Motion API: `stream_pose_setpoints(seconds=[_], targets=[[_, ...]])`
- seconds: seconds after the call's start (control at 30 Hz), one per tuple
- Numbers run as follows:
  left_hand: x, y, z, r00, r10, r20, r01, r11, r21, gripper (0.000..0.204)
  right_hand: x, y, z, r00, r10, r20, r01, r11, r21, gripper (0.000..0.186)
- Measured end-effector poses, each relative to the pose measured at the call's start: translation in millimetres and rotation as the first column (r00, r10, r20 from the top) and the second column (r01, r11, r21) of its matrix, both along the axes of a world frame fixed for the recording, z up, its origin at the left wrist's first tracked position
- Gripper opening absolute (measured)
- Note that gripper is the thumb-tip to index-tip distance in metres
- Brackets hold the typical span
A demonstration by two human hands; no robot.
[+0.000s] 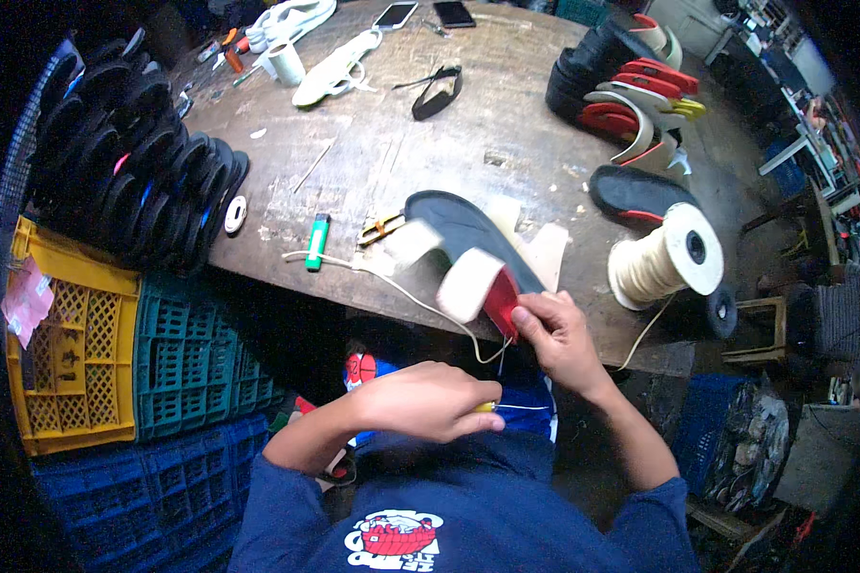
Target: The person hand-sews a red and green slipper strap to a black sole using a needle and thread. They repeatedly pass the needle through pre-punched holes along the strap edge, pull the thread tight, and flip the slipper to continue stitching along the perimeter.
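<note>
My right hand [556, 336] pinches the red end of a curved red-and-white strap [500, 301] at the table's near edge. Behind the strap lies a dark shoe sole [463, 222]; whether the two are joined I cannot tell. A cream cord [420, 301] runs from beside a green lighter [317, 243] towards the strap's lower end. Closer to my body, my left hand [432, 401] is closed around a yellow handle [485, 407], with a thin pale line, cord or metal shaft, stretching rightward from it. A yellow-and-black cutter [381, 229] lies left of the sole.
A spool of cream cord [655, 258] stands at the right, near another dark sole [640, 191]. Stacked soles and red straps [631, 100] sit behind it. Many black soles [129, 162] are piled at left, above plastic crates [186, 358]. A white shoe-shaped piece [334, 72] lies farther back.
</note>
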State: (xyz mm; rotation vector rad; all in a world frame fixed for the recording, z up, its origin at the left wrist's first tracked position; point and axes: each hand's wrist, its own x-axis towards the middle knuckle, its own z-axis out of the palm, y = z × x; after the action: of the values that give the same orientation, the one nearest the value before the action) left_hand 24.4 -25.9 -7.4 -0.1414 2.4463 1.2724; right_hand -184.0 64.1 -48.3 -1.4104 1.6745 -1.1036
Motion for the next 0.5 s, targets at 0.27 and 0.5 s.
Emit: stream_pose_setpoints(seconds=[0.27,0.5], targets=[[-33.1,-2.0,-22.6,0.512,0.688,-0.514,-0.626,0.709,0.325,0.021,5.3,5.0,-24.6,0.649,0.016,0.761,0.076,0.993,-0.086,0.037],[-52.9,-13.1,-40.3,0.476,0.805,-0.354,-0.585,0.591,0.556,0.014,-1.0,-2.7,-17.0,0.607,-0.049,0.793,0.135,0.990,-0.041,0.036]])
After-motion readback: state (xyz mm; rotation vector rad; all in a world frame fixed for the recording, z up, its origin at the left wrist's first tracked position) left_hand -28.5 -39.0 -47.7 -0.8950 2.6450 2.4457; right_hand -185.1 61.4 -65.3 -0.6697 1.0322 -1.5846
